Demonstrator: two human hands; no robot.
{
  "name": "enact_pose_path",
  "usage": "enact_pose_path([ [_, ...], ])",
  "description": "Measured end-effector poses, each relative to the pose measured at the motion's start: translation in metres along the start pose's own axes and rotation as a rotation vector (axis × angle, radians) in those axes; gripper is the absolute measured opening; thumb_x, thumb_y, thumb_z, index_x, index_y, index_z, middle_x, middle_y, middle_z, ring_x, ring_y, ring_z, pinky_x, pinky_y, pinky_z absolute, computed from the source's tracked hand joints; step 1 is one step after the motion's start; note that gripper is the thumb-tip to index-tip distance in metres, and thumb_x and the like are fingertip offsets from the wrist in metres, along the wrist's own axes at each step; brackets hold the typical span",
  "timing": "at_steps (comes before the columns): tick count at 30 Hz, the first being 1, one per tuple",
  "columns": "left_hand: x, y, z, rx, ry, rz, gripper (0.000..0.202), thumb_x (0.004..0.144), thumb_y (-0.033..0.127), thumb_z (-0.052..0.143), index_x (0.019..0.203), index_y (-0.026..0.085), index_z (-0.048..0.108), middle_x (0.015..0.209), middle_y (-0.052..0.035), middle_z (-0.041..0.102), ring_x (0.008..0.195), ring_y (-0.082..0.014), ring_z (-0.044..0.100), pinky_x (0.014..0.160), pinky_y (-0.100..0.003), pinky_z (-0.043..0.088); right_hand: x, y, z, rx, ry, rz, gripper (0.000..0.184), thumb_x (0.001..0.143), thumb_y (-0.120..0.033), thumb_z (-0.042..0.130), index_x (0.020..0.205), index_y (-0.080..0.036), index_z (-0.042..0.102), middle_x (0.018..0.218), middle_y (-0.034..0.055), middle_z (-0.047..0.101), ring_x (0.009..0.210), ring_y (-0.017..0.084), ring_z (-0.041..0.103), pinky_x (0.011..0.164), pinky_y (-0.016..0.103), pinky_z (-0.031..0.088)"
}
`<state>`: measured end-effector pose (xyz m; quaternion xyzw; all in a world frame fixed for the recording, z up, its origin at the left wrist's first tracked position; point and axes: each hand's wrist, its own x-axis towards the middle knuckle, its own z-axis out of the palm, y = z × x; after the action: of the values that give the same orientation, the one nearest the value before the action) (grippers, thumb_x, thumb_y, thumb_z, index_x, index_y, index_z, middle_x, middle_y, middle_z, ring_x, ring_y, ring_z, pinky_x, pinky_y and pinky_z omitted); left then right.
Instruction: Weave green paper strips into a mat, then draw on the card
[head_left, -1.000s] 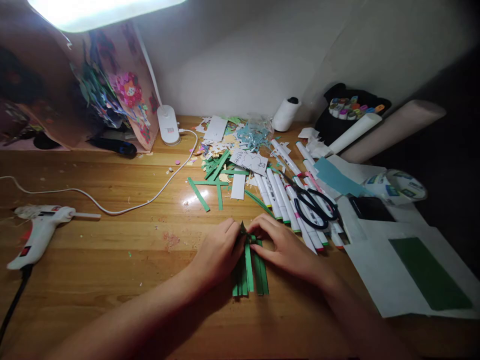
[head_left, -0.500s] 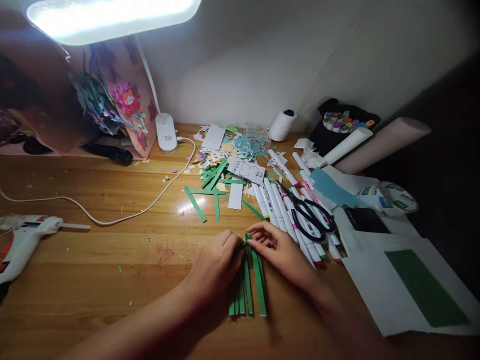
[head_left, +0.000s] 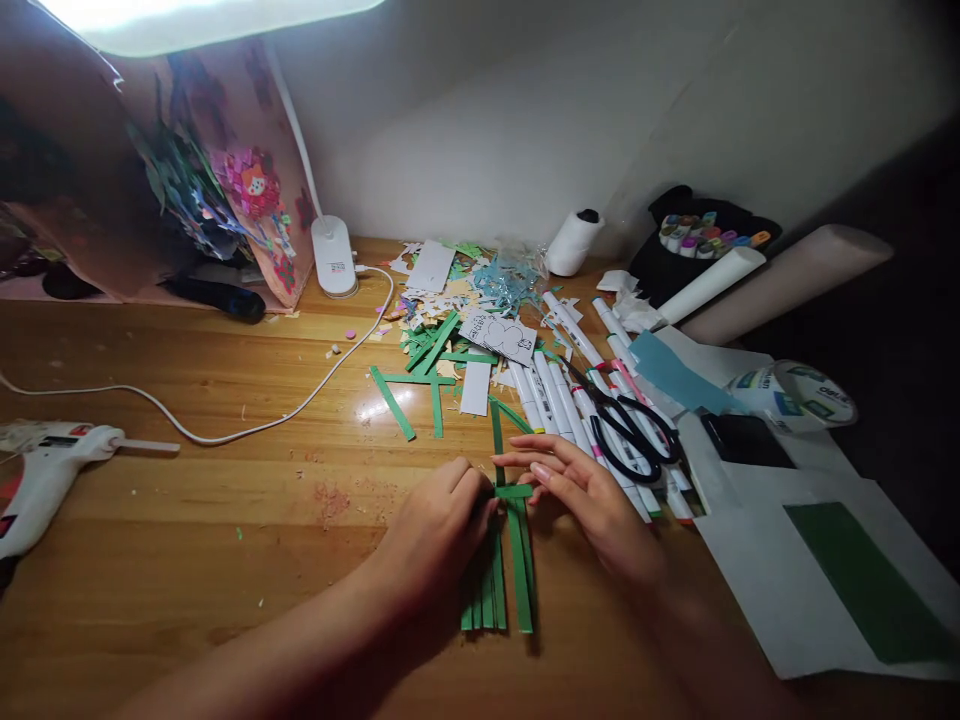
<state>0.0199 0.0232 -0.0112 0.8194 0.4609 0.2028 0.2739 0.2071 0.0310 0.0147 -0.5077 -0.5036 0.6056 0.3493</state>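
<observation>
My left hand (head_left: 447, 515) is closed at the top of a bunch of green paper strips (head_left: 486, 590), its fingertips curled out of sight. A short crosswise strip (head_left: 514, 491) sticks out from those fingers to the right, and another green strip (head_left: 497, 440) points away toward the back. My right hand (head_left: 596, 500) is open beside it, fingers stretched out and apart. Its thumb and fingertips are close to the crosswise strip's end; whether they touch it, I cannot tell. Lower down, the strips fan into two groups, with a separate strip (head_left: 519, 570) on the right.
Behind my hands lie paper scraps (head_left: 450, 290), loose green strips (head_left: 431, 345) and a printed card (head_left: 498, 336). White markers (head_left: 562, 390) and black-handled scissors (head_left: 626, 435) lie to the right, near a tape roll (head_left: 795, 393). A glue gun (head_left: 56, 475) and white cable (head_left: 300, 410) are left.
My right hand has opened from its pinch and moved slightly right. A strip now lies crosswise and another points backward from my left fingers. The camera view has shifted slightly.
</observation>
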Motion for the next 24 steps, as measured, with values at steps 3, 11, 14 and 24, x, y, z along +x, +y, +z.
enact_pose_path([
  [3,0.000,-0.001,0.002,-0.022,0.010,0.010,0.012,0.094,0.018,0.045,0.086,0.015,0.053,0.083,-0.0039,0.055,0.074,-0.0176,0.054,0.066,-0.030,0.046,0.000,0.002,-0.001,-0.040,-0.029,0.003,0.024,0.087,-0.037,0.056,0.104,-0.020,0.058,0.098,0.0066,0.068,0.092,0.018,0.064,0.081,0.031,0.049],
  [11,-0.002,-0.002,0.005,0.018,0.043,0.025,0.010,0.094,0.017,0.045,0.090,0.015,0.054,0.084,-0.0032,0.055,0.074,-0.0174,0.053,0.065,-0.029,0.044,0.002,0.002,-0.013,-0.312,-0.170,-0.029,0.013,0.077,-0.021,0.067,0.089,-0.020,0.061,0.088,0.0007,0.066,0.086,0.016,0.064,0.080,0.028,0.051],
  [14,-0.001,-0.001,0.004,-0.004,0.031,0.014,0.008,0.093,0.015,0.047,0.091,0.014,0.055,0.085,-0.0037,0.056,0.077,-0.0179,0.054,0.068,-0.030,0.045,0.003,0.003,-0.014,-0.489,-0.150,-0.115,0.014,0.076,-0.014,0.064,0.089,-0.020,0.063,0.089,0.0004,0.066,0.086,0.016,0.064,0.079,0.029,0.050],
  [24,0.002,-0.002,0.000,-0.029,-0.020,0.050,0.011,0.093,0.017,0.050,0.096,0.015,0.060,0.085,-0.0040,0.057,0.076,-0.0181,0.055,0.064,-0.028,0.044,0.003,0.004,-0.012,-0.832,-0.112,-0.343,0.009,0.079,-0.010,0.063,0.077,-0.019,0.063,0.078,0.0009,0.062,0.079,0.016,0.058,0.070,0.028,0.045],
])
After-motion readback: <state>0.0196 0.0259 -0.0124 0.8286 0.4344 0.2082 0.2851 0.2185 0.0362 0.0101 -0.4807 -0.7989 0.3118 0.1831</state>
